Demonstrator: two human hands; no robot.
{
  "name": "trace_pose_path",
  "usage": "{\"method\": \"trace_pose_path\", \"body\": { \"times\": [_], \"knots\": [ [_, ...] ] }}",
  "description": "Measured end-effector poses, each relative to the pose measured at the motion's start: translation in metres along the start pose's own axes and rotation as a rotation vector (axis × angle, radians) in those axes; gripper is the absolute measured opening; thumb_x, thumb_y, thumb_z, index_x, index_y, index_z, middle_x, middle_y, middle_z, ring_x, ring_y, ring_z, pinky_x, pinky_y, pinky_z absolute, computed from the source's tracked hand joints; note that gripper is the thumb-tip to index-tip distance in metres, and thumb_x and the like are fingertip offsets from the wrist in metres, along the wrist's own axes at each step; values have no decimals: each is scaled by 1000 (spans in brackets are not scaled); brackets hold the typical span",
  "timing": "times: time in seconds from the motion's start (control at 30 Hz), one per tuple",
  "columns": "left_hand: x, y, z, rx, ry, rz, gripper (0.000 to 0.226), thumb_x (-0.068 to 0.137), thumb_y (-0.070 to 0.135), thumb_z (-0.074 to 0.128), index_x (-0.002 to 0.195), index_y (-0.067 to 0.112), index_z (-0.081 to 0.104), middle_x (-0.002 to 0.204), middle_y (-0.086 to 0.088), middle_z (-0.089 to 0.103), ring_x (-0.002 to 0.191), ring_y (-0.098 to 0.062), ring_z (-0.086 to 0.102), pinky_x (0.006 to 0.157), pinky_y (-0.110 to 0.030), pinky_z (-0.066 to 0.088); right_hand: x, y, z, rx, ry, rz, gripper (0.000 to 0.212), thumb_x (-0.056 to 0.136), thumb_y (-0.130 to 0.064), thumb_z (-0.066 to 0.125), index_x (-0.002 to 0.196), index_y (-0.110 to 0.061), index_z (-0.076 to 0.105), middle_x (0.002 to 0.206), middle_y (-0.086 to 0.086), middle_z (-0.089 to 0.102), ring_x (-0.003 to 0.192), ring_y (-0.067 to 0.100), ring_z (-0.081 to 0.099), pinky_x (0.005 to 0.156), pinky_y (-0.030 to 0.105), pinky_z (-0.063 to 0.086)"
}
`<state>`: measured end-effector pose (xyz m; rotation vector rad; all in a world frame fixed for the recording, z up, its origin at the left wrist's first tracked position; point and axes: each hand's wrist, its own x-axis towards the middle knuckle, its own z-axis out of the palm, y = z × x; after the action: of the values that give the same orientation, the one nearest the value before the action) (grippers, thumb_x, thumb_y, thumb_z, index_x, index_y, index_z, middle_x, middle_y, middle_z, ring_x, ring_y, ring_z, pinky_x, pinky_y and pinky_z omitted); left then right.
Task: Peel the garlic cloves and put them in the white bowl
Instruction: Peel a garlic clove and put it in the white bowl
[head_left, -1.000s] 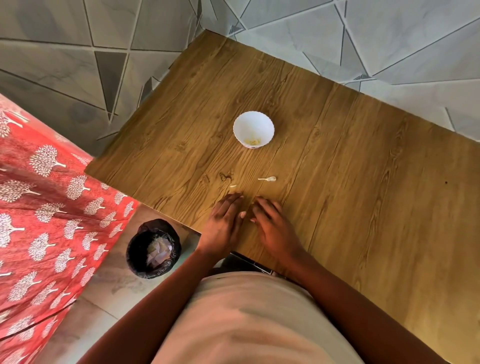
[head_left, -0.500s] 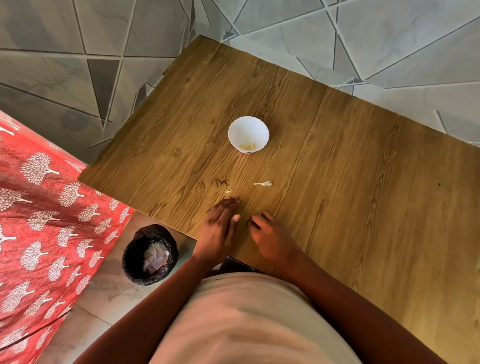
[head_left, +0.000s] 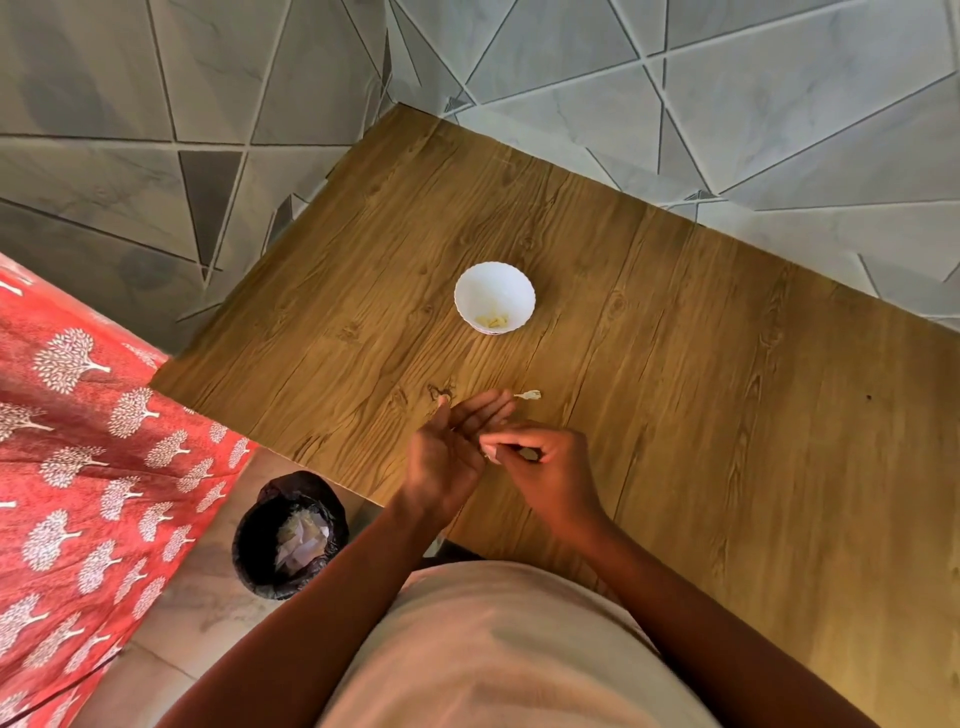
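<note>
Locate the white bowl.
In the head view the white bowl stands mid-table, beyond both hands, with a garlic scrap between it and them.

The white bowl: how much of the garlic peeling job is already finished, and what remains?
Done: the white bowl already holds a few pale peeled cloves. In hand: the right hand pinches something small and pale, likely a clove or its skin, beside the open left hand. Left: one small pale scrap lies on the table; whether it is a clove or a stalk is unclear. No other unpeeled cloves are visible.
</note>
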<state>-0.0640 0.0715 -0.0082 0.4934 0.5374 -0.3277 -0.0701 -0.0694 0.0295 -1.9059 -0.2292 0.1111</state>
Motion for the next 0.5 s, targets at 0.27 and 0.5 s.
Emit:
{"method": "trace_pose_path", "body": {
  "times": [0.27,0.5],
  "knots": [
    [11,-6,8,-105,-321,-88,70,110,44,16,144,-12,41,157,-28,38,146,-37,41,121,-43,33,8,-14,-3,-507,-260,-309,46,95,-19,40,122,4,69,128,27,64,123,40,60,105,52,49],
    [21,-7,2,-92,-373,-119,69,108,44,24,148,-11,37,159,-28,34,150,-35,34,122,-43,34,10,-4,2,-542,-40,-382,12,92,-16,62,86,-11,72,79,5,70,68,22,65,52,40,54]
  ]
}}
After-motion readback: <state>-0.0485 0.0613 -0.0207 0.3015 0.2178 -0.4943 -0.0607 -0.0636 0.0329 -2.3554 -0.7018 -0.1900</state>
